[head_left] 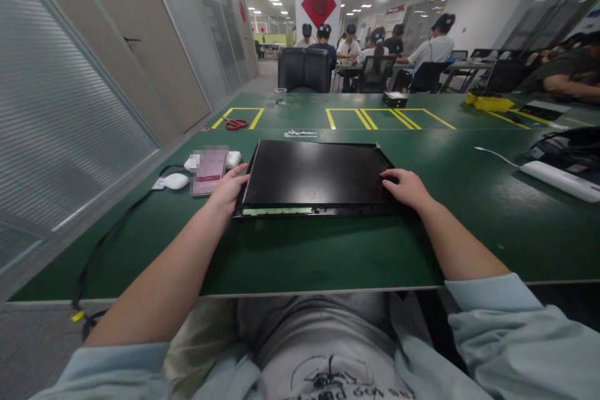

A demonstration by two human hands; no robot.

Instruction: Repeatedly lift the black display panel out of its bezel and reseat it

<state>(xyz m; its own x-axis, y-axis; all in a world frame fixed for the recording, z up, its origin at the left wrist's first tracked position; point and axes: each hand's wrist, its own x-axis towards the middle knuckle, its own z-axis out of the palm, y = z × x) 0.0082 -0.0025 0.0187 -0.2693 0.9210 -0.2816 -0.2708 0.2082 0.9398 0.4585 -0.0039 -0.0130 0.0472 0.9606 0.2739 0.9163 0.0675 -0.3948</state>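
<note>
A flat black screen panel (314, 175) lies on the green table (328, 256) in front of me, with a strip of green circuit board along its near edge. My left hand (228, 189) rests at the panel's left edge, fingers curled against its side. On the panel's right near corner sits my right hand (405, 187), fingers bent down and lying on the black surface. Neither hand has lifted the panel off the table.
A pink phone (209, 171) and white chargers with a black cable (174, 181) lie left of the panel. Red scissors (236, 124), a plastic cup (280, 95), a small black box (394, 99), a yellow object (489, 102) and a white bar (557, 179) sit further off. Several people sit at far tables.
</note>
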